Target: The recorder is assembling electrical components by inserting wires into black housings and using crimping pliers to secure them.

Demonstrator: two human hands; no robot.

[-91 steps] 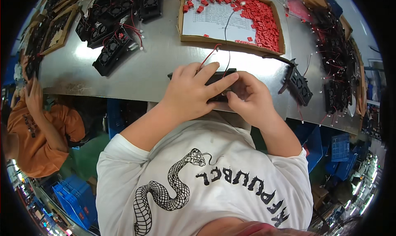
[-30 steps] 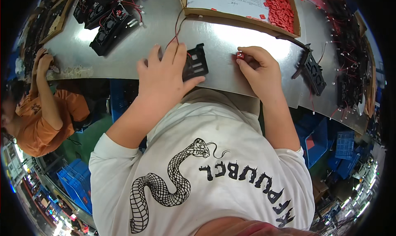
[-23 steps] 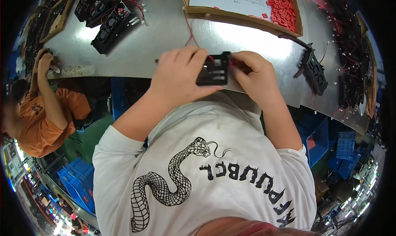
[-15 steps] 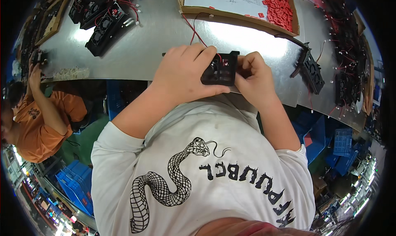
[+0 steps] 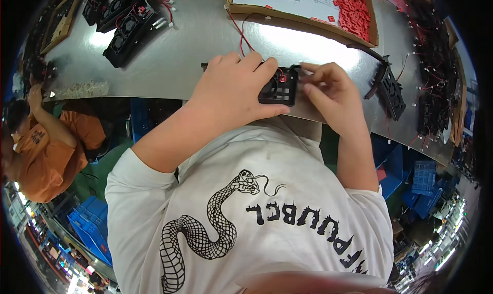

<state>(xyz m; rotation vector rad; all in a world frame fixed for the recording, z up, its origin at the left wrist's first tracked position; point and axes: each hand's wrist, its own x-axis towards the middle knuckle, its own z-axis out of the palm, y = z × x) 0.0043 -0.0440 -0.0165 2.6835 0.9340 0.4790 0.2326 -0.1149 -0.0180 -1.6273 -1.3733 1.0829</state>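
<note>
My left hand (image 5: 231, 88) is wrapped over a black plastic fan housing (image 5: 292, 91), thumb along its near edge and fingers across its top. Most of the housing is hidden under this hand. Its right end shows, with a grid of square openings, part of a round fan and a small red piece (image 5: 283, 79). Red wires (image 5: 242, 36) run from behind my fingers toward the cardboard box. Just off the housing's right end is my right hand (image 5: 331, 91), thumb and index finger apart, the other fingers loosely curled. I see nothing plainly held in it.
A shallow cardboard box (image 5: 287, 15) of small red pieces and a printed sheet stands at the back. Fan housings with wires (image 5: 128, 33) lie at the left, another black housing (image 5: 391, 91) at the right, several more beyond. A person in orange (image 5: 49, 158) sits left.
My right hand has drawn back rightward from the housing's end, and its thumb and index finger have spread. The red piece shows more fully. My left hand keeps its hold.
</note>
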